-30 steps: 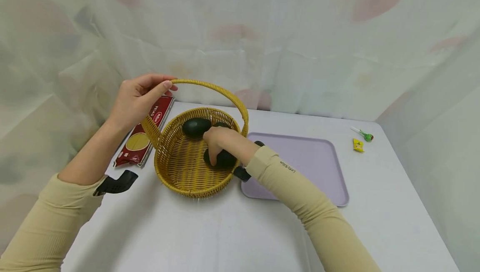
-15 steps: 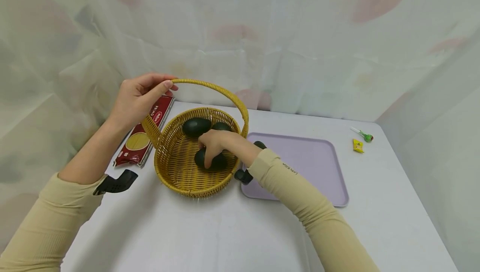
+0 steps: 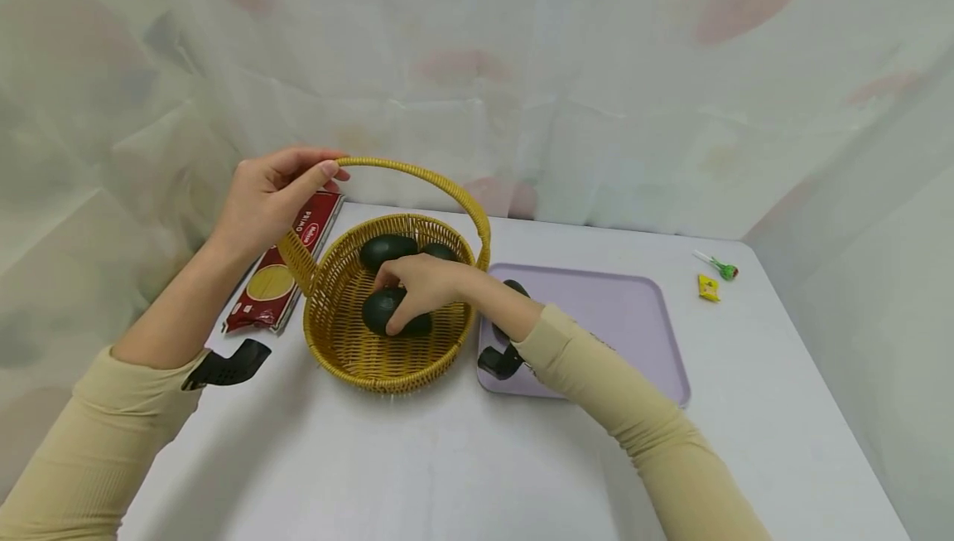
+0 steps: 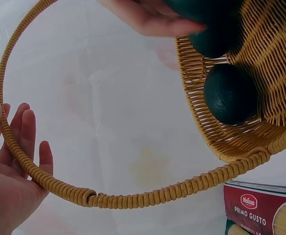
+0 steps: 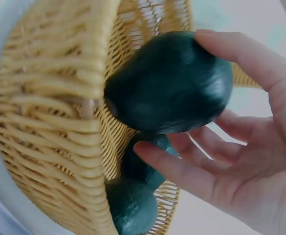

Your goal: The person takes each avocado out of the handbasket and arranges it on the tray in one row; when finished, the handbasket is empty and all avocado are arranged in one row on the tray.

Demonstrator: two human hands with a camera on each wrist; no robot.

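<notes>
pasta packet (image 3: 279, 272) lies flat at the tabletop (image 3: 417, 466) left edge. left hand (image 3: 264, 197) fingers curl round the hoop handle (image 3: 425, 181) of the woven basket (image 3: 350, 342). right hand (image 3: 421, 284) fingers pinch a smooth dark avocado (image 3: 382, 311), apparently lifted and shifted left since before. lilac tray (image 3: 619, 317) sits just right; bare tabletop in front.

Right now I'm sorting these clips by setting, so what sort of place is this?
Probably a staged tabletop set, not a lived-in kitchen: a plain white table stands before a draped sheer curtain, and the few things on it are a wicker basket of avocados, a lilac tray and a spaghetti packet.
</notes>
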